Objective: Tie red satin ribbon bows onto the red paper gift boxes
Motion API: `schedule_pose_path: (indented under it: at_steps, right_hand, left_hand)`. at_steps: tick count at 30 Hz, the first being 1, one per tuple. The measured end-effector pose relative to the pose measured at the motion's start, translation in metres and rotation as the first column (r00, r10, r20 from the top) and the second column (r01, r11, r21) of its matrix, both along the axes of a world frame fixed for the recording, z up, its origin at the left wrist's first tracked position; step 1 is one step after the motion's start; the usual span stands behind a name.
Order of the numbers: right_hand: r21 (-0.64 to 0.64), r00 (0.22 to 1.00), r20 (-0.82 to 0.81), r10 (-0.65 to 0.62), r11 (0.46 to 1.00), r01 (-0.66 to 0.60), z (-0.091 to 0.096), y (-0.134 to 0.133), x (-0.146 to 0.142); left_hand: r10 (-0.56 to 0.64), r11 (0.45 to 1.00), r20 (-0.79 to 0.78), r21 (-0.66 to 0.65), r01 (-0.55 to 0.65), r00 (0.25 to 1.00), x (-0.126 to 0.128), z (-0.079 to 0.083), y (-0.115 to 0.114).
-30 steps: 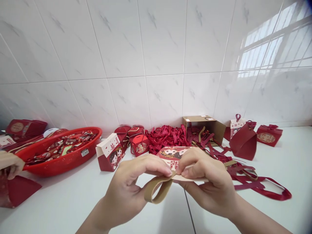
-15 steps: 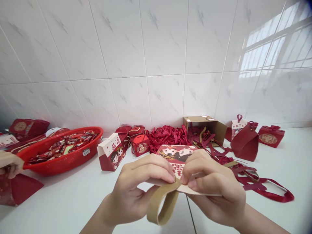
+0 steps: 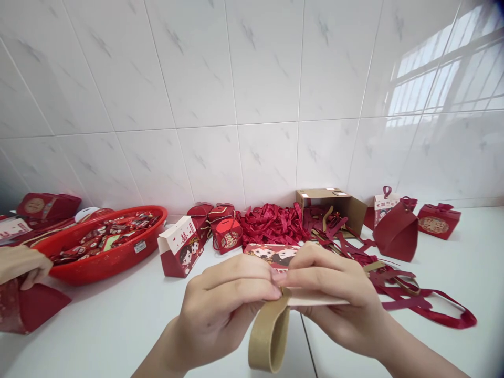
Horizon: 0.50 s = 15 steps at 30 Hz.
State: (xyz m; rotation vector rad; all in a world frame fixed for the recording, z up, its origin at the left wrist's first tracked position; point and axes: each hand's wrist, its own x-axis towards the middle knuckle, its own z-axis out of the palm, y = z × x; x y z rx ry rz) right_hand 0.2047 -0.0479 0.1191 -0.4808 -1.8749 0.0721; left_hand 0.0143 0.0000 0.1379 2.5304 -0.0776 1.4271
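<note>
A red and white gift box (image 3: 270, 251) with cartoon figures is held between my two hands above the table. My left hand (image 3: 228, 299) is closed, its fingertips pinching the near edge where a tan strap (image 3: 268, 336) meets the box. That strap hangs toward me in a loop. My right hand (image 3: 334, 294) is closed on the box's pale top edge, its fingertips meeting the left ones at the strap's base. Most of the box is hidden behind my hands.
A red basin (image 3: 114, 262) of wrapped sweets stands left, beside another person's hand (image 3: 23, 265) on a dark red box (image 3: 37, 307). Red ribbons (image 3: 271, 223) lie by the wall near an open cardboard box (image 3: 358, 215). Loose straps (image 3: 409, 299) and finished boxes (image 3: 396, 231) are right.
My hands have drawn closer together at the strap's base, and the box has tipped lower behind them. The strap loop hangs further down. At left, the other person's hand has moved slightly right.
</note>
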Motion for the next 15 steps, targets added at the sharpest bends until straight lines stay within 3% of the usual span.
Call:
schedule_pose_path:
  at_steps: [11,15]
  right_hand:
    - [0.090,0.996,-0.073,-0.040,0.995,0.047,-0.0048,0.0003,-0.0040]
    - [0.092,0.995,-0.093,-0.037,0.995,0.046,-0.0059,0.0002,-0.0039]
  left_hand:
    - [-0.018,1.000,0.019,-0.004,0.018,1.000,-0.0010,-0.0047,0.0011]
    - [-0.025,0.997,0.010,-0.070,0.026,1.000,-0.0013,-0.0073,0.0012]
